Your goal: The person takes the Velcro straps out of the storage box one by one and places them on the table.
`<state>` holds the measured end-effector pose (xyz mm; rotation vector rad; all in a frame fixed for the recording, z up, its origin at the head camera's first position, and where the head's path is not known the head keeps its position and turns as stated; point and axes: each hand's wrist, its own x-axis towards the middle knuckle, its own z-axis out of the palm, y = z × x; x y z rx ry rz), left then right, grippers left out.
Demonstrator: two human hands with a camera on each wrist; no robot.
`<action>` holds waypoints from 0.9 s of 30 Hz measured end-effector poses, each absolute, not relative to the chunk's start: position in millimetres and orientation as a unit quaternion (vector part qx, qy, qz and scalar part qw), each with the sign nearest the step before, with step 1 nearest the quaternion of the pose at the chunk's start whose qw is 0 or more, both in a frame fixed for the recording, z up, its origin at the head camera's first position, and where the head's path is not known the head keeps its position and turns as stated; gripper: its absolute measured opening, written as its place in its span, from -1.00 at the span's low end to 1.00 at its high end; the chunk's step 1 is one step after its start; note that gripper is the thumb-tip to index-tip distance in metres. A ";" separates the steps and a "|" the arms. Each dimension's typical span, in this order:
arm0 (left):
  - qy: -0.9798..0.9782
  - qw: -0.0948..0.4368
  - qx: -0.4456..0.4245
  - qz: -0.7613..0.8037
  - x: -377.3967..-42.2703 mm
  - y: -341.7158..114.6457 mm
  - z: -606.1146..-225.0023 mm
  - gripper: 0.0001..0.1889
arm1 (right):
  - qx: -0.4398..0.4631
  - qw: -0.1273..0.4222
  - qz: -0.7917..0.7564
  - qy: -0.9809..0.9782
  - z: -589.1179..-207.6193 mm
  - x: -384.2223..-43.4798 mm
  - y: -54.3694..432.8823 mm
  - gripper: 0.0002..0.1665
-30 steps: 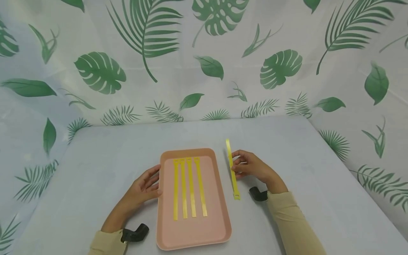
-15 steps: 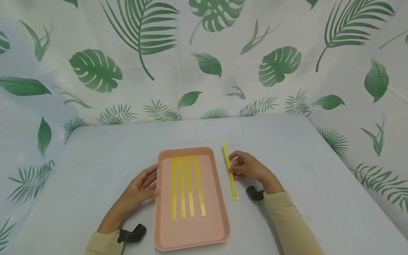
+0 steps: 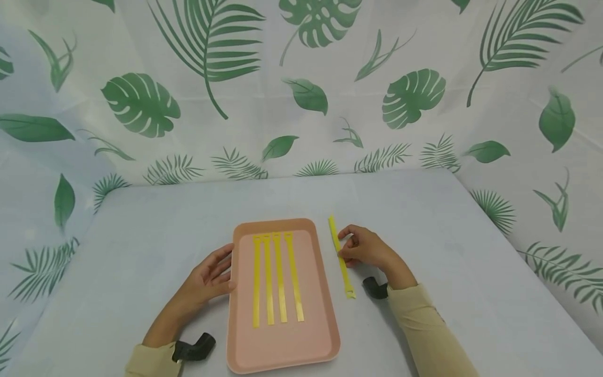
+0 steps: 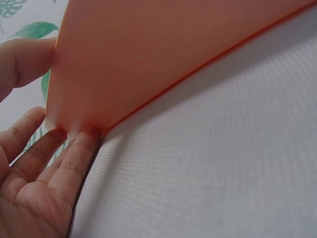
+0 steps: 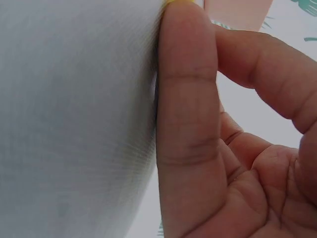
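In the head view, a pink tray point(image 3: 282, 345) holds several flat yellow cable ties point(image 3: 283, 283), lined up lengthwise with their wider slotted heads toward the far end. My left hand point(image 3: 207, 277) rests against the tray's left side; in the left wrist view its fingertips point(image 4: 89, 136) touch the tray's outer wall. Right of the tray, my right hand point(image 3: 369, 248) pinches another yellow cable tie point(image 3: 346, 275) near its middle, low over the table, slotted head toward me. Only a sliver of this cable tie point(image 5: 181, 1) shows past a fingertip in the right wrist view.
A pale cloth covers the table point(image 3: 155, 235). Behind and beside it hangs a white curtain point(image 3: 249, 31) printed with green leaves. A black camera mount point(image 3: 195, 347) sits at my left wrist, and another black mount point(image 3: 375, 288) at my right wrist.
The cable tie in my right hand has come down and slightly toward me, its far end now lower and the strip slightly bent. My left hand stays at the tray.
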<state>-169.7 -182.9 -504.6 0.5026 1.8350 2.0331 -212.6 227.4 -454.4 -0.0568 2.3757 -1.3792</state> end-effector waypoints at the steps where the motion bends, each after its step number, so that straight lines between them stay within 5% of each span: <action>1: 0.649 0.178 0.177 0.718 -170.4 -183.3 -504.3 -0.07 | -0.021 0.193 -0.486 0.852 -453.8 -212.8 227.0 -0.56; 15: 0.636 0.187 0.184 0.726 -168.7 -185.5 -506.2 -0.07 | -0.033 0.147 -0.418 0.896 -445.3 -208.1 232.4 -0.64; 27: 0.640 0.191 0.179 0.722 -169.7 -184.1 -511.3 -0.03 | -0.187 0.058 -0.465 0.864 -425.6 -214.6 234.9 -0.70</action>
